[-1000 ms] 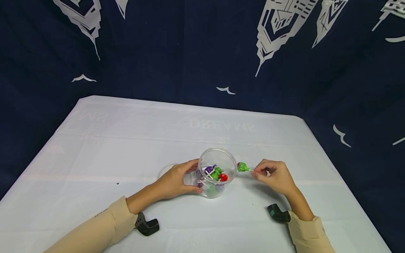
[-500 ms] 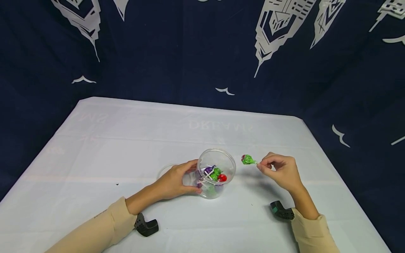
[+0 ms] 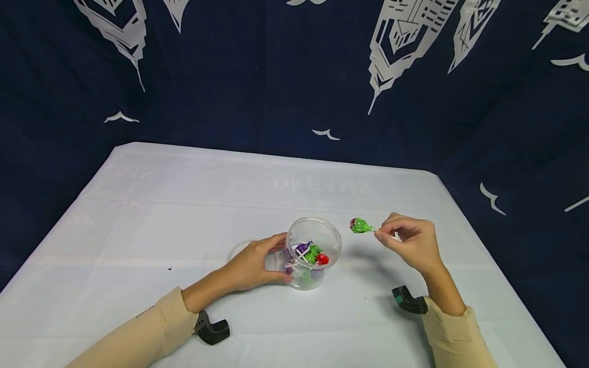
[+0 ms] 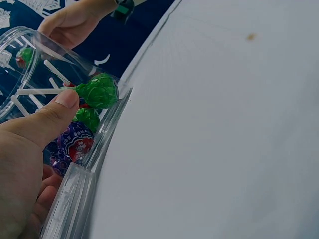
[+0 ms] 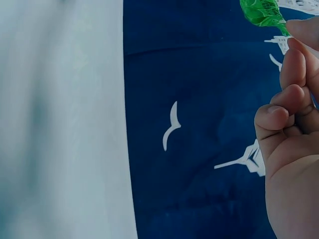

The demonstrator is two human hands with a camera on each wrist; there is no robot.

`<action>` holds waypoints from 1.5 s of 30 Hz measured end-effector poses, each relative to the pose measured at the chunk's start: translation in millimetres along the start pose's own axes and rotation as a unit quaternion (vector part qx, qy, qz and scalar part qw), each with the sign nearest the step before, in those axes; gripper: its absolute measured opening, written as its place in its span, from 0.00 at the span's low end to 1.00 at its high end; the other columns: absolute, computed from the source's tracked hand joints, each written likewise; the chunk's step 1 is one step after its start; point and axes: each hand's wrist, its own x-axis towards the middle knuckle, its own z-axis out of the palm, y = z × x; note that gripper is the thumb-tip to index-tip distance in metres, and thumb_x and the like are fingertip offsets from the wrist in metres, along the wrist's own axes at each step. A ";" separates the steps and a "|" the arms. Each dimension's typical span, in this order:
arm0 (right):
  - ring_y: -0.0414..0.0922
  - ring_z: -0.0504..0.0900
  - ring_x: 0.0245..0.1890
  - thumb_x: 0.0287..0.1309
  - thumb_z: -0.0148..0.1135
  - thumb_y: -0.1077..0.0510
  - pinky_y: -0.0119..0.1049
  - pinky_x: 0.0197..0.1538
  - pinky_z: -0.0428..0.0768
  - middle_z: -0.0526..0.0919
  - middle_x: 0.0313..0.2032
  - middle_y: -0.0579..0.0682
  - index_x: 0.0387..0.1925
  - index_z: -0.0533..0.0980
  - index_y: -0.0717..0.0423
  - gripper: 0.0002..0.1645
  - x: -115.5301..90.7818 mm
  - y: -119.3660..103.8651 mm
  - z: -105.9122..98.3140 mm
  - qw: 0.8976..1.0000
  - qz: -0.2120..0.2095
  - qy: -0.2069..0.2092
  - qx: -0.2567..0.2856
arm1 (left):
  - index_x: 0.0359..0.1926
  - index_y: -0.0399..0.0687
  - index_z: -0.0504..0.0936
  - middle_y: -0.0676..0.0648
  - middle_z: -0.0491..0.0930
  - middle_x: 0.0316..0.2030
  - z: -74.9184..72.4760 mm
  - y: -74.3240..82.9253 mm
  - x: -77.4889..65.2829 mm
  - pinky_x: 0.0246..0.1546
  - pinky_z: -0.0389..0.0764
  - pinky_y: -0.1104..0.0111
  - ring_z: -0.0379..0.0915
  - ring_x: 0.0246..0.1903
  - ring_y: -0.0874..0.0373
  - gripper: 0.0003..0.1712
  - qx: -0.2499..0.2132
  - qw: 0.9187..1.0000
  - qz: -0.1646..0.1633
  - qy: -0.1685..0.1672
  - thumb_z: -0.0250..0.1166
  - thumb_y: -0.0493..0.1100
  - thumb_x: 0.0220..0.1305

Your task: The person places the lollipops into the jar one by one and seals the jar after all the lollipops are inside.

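Note:
My left hand (image 3: 253, 265) grips a clear plastic jar (image 3: 327, 234) from its left side, thumb in front and fingers behind. The jar tilts, its open mouth facing up and toward the right hand. Inside lie several wrapped lollipops: green lollipops (image 4: 98, 90), a purple lollipop (image 4: 76, 142) and a red lollipop (image 3: 322, 259). To the right of the jar, my right hand (image 3: 414, 243) pinches a green-wrapped lollipop (image 3: 361, 226) by its stick end, held above the table and apart from the jar. Its wrapped head points left; the stick is mostly hidden by the fingers.
A clear round lid (image 3: 236, 248) lies on the white-covered table (image 3: 207, 176) behind the left hand, partly hidden. A tiny dark speck (image 3: 170, 269) is on the cloth to the left. A dark blue printed curtain (image 3: 257, 76) hangs behind the table.
My right hand has drawn the green lollipop away from the jar's mouth, to the right and upward; lately it has risen slightly more. The left hand and jar have stayed nearly still.

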 end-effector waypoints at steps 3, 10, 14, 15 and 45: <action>0.43 0.75 0.28 0.42 0.64 0.86 0.28 0.29 0.75 0.83 0.25 0.56 0.26 0.80 0.72 0.12 5.3 -0.9 4.2 1.000 -0.006 -0.004 0.011 | 0.70 0.39 0.65 0.45 0.76 0.61 -0.1 0.1 -0.4 0.62 0.73 0.59 0.74 0.59 0.54 0.52 -0.001 1.000 0.001 -0.001 0.80 0.51 0.49; 0.42 0.75 0.27 0.35 0.58 0.91 0.28 0.29 0.76 0.82 0.24 0.54 0.25 0.80 0.71 0.19 15.2 -4.4 14.3 1.000 -0.012 -0.013 0.015 | 0.70 0.40 0.65 0.45 0.76 0.61 -0.3 0.4 -0.8 0.62 0.73 0.60 0.74 0.59 0.54 0.51 0.000 1.000 0.000 -0.001 0.80 0.51 0.49; 0.43 0.75 0.27 0.34 0.58 0.91 0.28 0.29 0.77 0.82 0.24 0.54 0.26 0.80 0.71 0.19 19.8 -5.3 18.5 1.000 -0.014 -0.014 0.014 | 0.70 0.40 0.65 0.46 0.76 0.61 -0.2 -0.5 -1.3 0.62 0.73 0.60 0.74 0.59 0.54 0.51 0.001 1.000 0.000 -0.001 0.80 0.51 0.49; 0.43 0.76 0.27 0.35 0.58 0.91 0.29 0.29 0.77 0.82 0.24 0.54 0.26 0.81 0.71 0.19 20.9 -5.3 19.6 1.000 -0.015 -0.015 0.015 | 0.70 0.40 0.65 0.46 0.76 0.61 -0.3 -0.8 -1.5 0.62 0.73 0.60 0.74 0.59 0.54 0.52 0.000 1.000 0.002 -0.001 0.80 0.51 0.49; 0.43 0.74 0.32 0.46 0.74 0.70 0.32 0.32 0.72 0.83 0.33 0.53 0.36 0.81 0.71 0.13 18.5 10.4 50.8 0.997 -0.006 -0.071 0.013 | 0.70 0.42 0.65 0.46 0.75 0.62 -1.2 -1.0 -0.3 0.63 0.72 0.62 0.74 0.59 0.55 0.51 0.000 1.000 0.005 -0.002 0.79 0.51 0.49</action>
